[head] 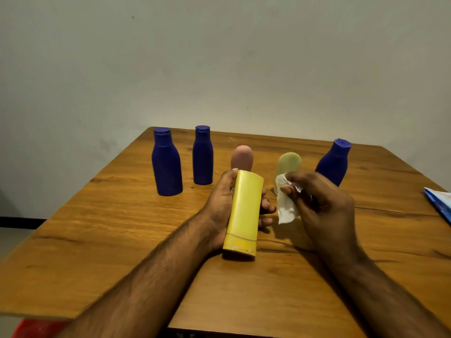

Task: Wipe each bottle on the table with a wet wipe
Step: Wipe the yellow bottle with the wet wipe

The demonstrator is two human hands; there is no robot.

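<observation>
Wooden table [102, 230] under a plain wall, with a yellow bottle [244, 211] held at frame centre for wiping.

At centre the left hand [220, 203] wraps its fingers round the yellow bottle, which tilts with its cap end low and near the viewer, while the right hand [322, 208] just to its right pinches a crumpled white wet wipe [286, 206], not yet touching the bottle. Behind stand a pink bottle [242, 158] and a pale green bottle [289, 163]; three blue bottles [167, 164] stand upright, two at the left and one at the right. A blue packet [439, 203] lies at the right edge. A hard wiping stroke could likely twist the smooth bottle out of the grip, or the elbow swing could topple the uprights behind.
</observation>
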